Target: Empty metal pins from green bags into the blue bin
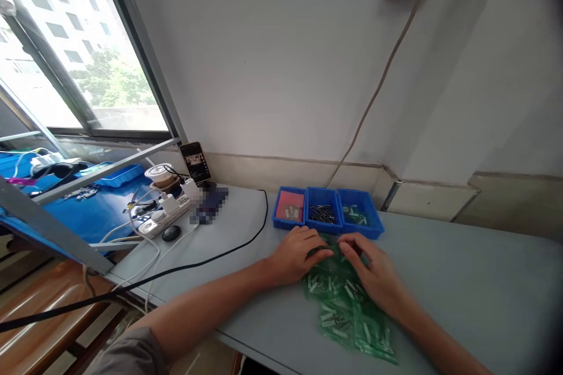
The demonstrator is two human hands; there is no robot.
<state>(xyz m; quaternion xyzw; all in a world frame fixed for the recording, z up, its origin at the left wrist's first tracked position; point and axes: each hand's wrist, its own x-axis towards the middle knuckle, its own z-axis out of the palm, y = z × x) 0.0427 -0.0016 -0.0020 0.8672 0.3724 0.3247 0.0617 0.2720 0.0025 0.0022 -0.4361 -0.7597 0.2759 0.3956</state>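
Observation:
Several green plastic bags (pixel 336 299) of small silvery metal pieces lie overlapping on the grey table in front of me. My left hand (pixel 299 255) rests at the upper left of the pile, fingers curled and thumb stretched toward the right, closed on the top bag. From the right, my right hand (pixel 372 266) reaches over the same bag, its thumb and forefinger brought together at the upper edge. Just beyond my hands stand three joined blue bins: a left bin (pixel 288 225) with pink lining, a middle bin (pixel 324 225) of dark metal pins, and a right bin (pixel 373 225) with small green packets.
A black cable (pixel 211 259) crosses the table at left. Near it are a black mouse (pixel 171 233), a white power strip (pixel 165 218), a propped phone (pixel 196 163) and a lidded drink cup (pixel 159 176). Behind the bins rises a wall (pixel 272 70).

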